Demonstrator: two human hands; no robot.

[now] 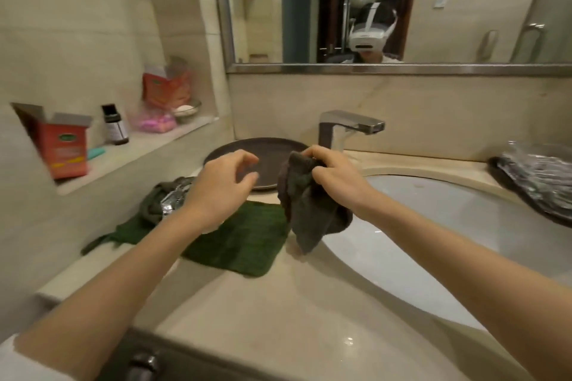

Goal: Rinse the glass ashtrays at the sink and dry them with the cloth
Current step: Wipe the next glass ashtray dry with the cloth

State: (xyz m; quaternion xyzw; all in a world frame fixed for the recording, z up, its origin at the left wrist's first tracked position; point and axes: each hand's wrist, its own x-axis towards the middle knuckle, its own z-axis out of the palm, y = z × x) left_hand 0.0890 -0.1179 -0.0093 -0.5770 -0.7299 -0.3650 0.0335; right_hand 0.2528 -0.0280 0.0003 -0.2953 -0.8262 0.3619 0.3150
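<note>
Over the left edge of the sink, the right hand pinches a dark grey cloth by its top, so the long side of it hangs straight down toward the worktop. The left hand hovers just beside it, to the left, fingers loosely curled round nothing, thumb and forefinger apart like it's about to catch a fold. So it's the nearer hand to what looks like a glass ashtray, which sits low and left of that wrist, partly hidden behind it, on a bunched olive rag next to the green mat. It's blurry, honestly; I only get shiny cut-glass glints. More of the same sparkly glass sits piled on a dark tray way over on the right, well apart from both hands.

My guess: drying is the step in hand, and the next reach goes down-left with the free hand. A dark round plate sits behind, by the tap, no water running that I can see.
</note>
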